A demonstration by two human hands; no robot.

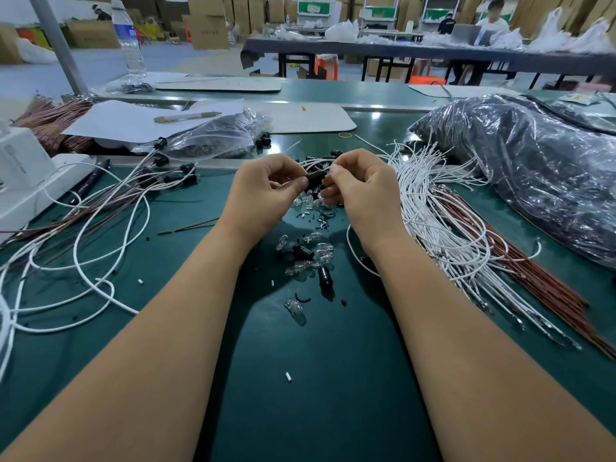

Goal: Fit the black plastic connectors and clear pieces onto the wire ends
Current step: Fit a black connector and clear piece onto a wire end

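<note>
A person's left hand [266,188] and right hand [358,188] meet above the middle of a green counter [316,378], both pinching a small black connector [315,178] held between their fingertips. The left thumb and forefinger close on its left end, while the curled fingers of the right hand grip its right end; the connector sits level, clear of the counter surface. It is a short, dark, barrel-shaped plastic piece, and thin white leads arc out behind it (where exactly they enter it is hidden by the fingers).

Directly beneath the hands lies a scatter of clear pieces [308,203], small glassy bulb-like parts, with more of them [320,255] nearer the person, mixed with loose black connectors [325,276] and tiny white offcuts. One clear piece [295,308] lies apart, closest to the camera.

To the right, a thick sheaf of white wires [433,211] fans across the counter beside brown wires [520,261], next to a large plastic bag of dark parts [520,168]. To the left, finished wires with black connectors fitted [173,173] lie in loose loops, near a smaller clear bag [216,135] and a sheet of white paper [133,120].
</note>
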